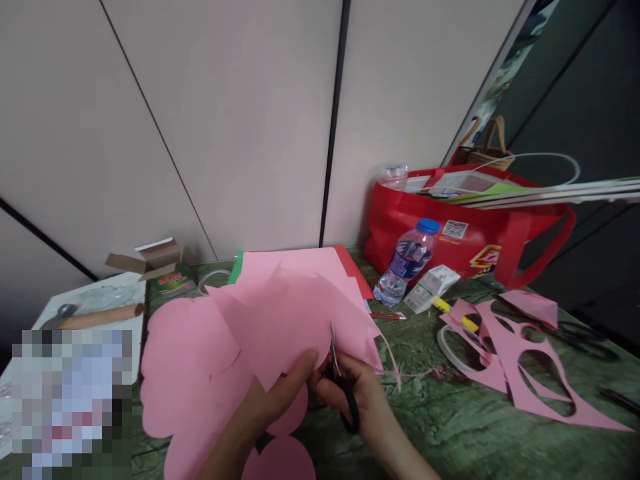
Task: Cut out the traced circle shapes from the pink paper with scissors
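Note:
My left hand point(273, 400) pinches the lower edge of a large pink paper sheet point(295, 313) and holds it up over the table. My right hand point(357, 397) grips black-handled scissors point(341, 377), whose blades point upward into the sheet's edge. A thin pink strip point(390, 357) curls off to the right of the blades. Rounded pink cut-outs point(185, 373) lie under and to the left of my hands.
Pink offcuts with holes point(525, 363) lie at right beside a tape roll point(453, 347) and a yellow pen. A water bottle point(407, 263), a small white box point(431, 287) and a red bag point(475, 233) stand at the back. A cardboard box point(157, 260) sits at left.

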`<state>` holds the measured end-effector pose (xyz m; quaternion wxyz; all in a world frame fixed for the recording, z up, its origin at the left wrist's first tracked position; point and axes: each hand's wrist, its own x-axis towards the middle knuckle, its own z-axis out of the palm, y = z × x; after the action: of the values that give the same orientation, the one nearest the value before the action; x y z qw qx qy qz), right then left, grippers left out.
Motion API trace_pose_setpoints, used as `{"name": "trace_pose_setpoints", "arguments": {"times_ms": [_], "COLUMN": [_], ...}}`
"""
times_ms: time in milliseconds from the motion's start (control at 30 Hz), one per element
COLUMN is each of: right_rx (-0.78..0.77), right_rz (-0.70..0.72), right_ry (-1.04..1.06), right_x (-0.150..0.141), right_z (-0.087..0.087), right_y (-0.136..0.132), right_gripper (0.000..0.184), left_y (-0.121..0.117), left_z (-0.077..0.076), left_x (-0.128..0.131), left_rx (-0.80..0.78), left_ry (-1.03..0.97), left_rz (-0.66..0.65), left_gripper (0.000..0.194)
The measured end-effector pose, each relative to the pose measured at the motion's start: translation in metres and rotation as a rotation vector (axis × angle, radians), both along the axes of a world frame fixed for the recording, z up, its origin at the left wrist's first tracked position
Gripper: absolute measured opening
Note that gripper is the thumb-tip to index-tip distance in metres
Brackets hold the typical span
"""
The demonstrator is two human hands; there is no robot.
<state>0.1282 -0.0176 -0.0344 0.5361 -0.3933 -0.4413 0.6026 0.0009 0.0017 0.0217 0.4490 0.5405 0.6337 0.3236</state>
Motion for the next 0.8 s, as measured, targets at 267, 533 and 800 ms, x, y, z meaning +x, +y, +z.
{"name": "trace_pose_setpoints", "arguments": {"times_ms": [267,533,800], "right_rx": [0.005,0.008,-0.014], "right_rz": [-0.011,-0.008,-0.002], "right_ry": [-0.025,-0.019,-0.027], "right_x": [-0.001,-0.001,0.000], "right_z": [0.011,0.009,0.008], "right_y": [-0.001,0.000,-0.001], "right_gripper": [0.033,0.032,0.031], "left_y": [0.005,0.006,0.008], "left_z": [-0.005,-0.006,-0.005], "left_x": [-0.003,-0.006,-0.005], "left_rx": [-0.032,-0.006,0.007], "left_ry": [0.014,0.007,0.050], "left_rz": [-0.161,-0.206,-0.214], "left_gripper": [0.041,0.044,0.041]}}
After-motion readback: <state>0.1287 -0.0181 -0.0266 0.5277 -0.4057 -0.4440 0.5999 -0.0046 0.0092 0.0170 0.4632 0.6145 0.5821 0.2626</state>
